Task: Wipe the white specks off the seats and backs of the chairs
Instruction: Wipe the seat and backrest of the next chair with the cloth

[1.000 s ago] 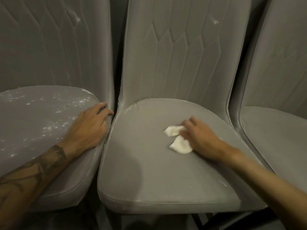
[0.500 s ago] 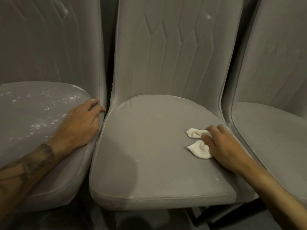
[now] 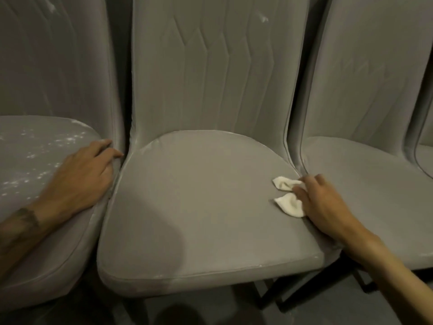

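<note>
Three grey upholstered chairs stand side by side. On the middle chair's seat (image 3: 192,207) my right hand (image 3: 325,205) holds a small white cloth (image 3: 289,195) against the seat's right edge, fingers curled over it. The middle chair's back (image 3: 210,73) carries one white speck (image 3: 264,19) near its top right. My left hand (image 3: 82,179) rests flat on the right edge of the left chair's seat (image 3: 30,160), which is scattered with many white specks. The left chair's back (image 3: 54,55) has a white smear near its top.
The right chair's seat (image 3: 379,191) lies just past my right hand, with another chair edge at the far right. Black metal legs (image 3: 278,294) show under the middle and right chairs above a dark grey floor. The chairs touch along their sides.
My right hand has slid the cloth from the middle of the seat to its right edge. My left hand has stayed on the left chair.
</note>
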Available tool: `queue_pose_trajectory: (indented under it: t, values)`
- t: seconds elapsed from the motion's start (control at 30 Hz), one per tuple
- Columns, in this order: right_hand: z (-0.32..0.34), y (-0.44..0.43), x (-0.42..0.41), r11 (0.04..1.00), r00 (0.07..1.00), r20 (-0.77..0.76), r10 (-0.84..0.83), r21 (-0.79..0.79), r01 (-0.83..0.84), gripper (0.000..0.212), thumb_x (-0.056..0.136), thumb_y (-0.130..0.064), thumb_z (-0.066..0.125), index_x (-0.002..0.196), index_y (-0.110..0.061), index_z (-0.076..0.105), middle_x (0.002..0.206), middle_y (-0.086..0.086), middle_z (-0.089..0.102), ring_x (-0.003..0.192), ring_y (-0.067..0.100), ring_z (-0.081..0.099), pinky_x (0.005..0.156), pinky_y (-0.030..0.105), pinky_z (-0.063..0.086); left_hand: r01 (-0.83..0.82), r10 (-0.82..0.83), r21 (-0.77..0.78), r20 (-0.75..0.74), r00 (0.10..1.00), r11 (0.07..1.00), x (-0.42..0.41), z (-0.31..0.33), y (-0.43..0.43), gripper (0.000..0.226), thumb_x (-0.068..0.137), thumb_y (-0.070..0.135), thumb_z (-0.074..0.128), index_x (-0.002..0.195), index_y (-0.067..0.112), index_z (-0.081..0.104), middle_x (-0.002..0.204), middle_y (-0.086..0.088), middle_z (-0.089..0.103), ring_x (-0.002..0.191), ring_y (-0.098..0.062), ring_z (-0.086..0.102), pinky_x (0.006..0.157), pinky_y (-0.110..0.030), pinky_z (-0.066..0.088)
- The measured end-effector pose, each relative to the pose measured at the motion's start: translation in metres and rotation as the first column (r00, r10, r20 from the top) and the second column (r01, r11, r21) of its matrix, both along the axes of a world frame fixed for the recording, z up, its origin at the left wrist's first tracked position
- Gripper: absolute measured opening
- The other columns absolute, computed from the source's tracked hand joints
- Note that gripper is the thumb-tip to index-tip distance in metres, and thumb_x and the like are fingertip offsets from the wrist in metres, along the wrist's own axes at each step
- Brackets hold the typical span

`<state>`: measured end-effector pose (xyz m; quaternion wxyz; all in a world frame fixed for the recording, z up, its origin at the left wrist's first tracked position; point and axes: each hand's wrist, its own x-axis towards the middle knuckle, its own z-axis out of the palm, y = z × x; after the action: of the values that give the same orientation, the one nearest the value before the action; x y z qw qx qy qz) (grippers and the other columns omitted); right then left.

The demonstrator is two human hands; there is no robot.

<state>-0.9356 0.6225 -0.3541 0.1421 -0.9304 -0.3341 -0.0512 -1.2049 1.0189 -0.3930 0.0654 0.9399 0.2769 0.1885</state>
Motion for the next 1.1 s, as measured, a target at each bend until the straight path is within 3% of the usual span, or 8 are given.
queue_pose_trajectory:
  t: [0.1,0.2,0.43,0.5,0.63,0.73,0.87,1.1]
  values:
    - [-0.011,0.009,-0.058,0.967,0.966,0.081,0.245,0.045,-0.25,0.02,0.101,-0.031,0.053,0.112,-0.016,0.058,0.103,0.002,0.049,0.09,0.029,0.055,0.08,0.041,0.044,0.008,-0.008,0.01,0.001,1.0,1.0,0.001,-0.004,0.005,0.055,0.093,0.031,0.03,0.128,0.012,0.067,0.146,-0.021,0.05,0.121,-0.048,0.058,0.104,-0.06,0.047]
    - [-0.013,0.003,-0.095,0.891,0.892,0.005,0.451,0.048,-0.451,0.019,0.103,-0.047,0.037,0.114,-0.037,0.048,0.105,-0.016,0.04,0.088,0.008,0.046,0.077,0.028,0.043,0.012,-0.012,0.009,0.012,1.0,1.0,0.001,-0.007,0.008,0.053,0.093,0.032,0.029,0.128,0.015,0.066,0.145,-0.02,0.05,0.123,-0.047,0.056,0.106,-0.062,0.046]
    - [-0.012,-0.028,-0.04,0.992,0.997,0.053,-0.05,0.12,0.043,0.02,0.101,-0.028,0.052,0.109,-0.011,0.059,0.098,0.001,0.044,0.092,0.034,0.054,0.076,0.038,0.038,0.006,-0.006,0.002,0.024,1.0,1.0,0.002,-0.008,0.009,0.053,0.095,0.032,0.028,0.129,0.017,0.065,0.145,-0.019,0.049,0.126,-0.046,0.055,0.107,-0.063,0.045]
    - [-0.018,-0.006,-0.073,0.986,0.989,0.117,0.086,0.13,-0.101,0.017,0.103,-0.027,0.047,0.106,-0.015,0.058,0.098,0.0,0.046,0.086,0.029,0.051,0.076,0.044,0.043,-0.007,0.007,0.003,0.018,1.0,1.0,0.001,-0.01,0.011,0.051,0.095,0.033,0.028,0.129,0.021,0.064,0.146,-0.017,0.048,0.127,-0.045,0.054,0.108,-0.062,0.045]
    - [-0.019,0.011,-0.101,0.924,0.931,0.078,0.357,0.118,-0.364,0.023,0.102,-0.045,0.034,0.113,-0.032,0.049,0.104,-0.015,0.037,0.086,0.01,0.042,0.073,0.025,0.039,-0.032,0.031,-0.023,-0.028,0.999,0.999,0.0,-0.013,0.019,0.052,0.094,0.038,0.026,0.131,0.025,0.06,0.149,-0.014,0.045,0.133,-0.042,0.049,0.113,-0.063,0.04]
    - [-0.017,-0.018,-0.064,0.966,0.978,0.068,0.199,0.152,-0.207,0.019,0.102,-0.031,0.05,0.112,-0.018,0.058,0.104,-0.001,0.048,0.09,0.025,0.052,0.081,0.042,0.044,-0.032,0.031,-0.023,-0.039,0.999,0.999,0.001,-0.01,0.018,0.053,0.093,0.038,0.026,0.132,0.023,0.059,0.148,-0.016,0.045,0.133,-0.042,0.048,0.115,-0.062,0.038]
    - [-0.014,-0.032,-0.057,0.989,0.998,0.066,0.005,0.146,-0.015,0.021,0.101,-0.028,0.05,0.109,-0.011,0.059,0.097,0.004,0.048,0.083,0.029,0.052,0.076,0.043,0.044,-0.017,0.017,-0.016,-0.031,0.999,1.0,0.003,0.002,-0.001,0.053,0.092,0.027,0.033,0.128,0.012,0.067,0.147,-0.024,0.05,0.129,-0.047,0.053,0.113,-0.058,0.04]
    - [-0.016,0.089,-0.177,0.871,0.87,0.152,0.468,0.083,-0.484,0.013,0.094,-0.02,0.058,0.106,-0.017,0.057,0.105,0.008,0.054,0.088,0.032,0.053,0.076,0.047,0.045,0.002,-0.002,-0.02,-0.026,1.0,1.0,0.001,0.017,-0.016,0.055,0.091,0.023,0.032,0.13,0.007,0.067,0.15,-0.023,0.048,0.135,-0.042,0.049,0.116,-0.053,0.038]
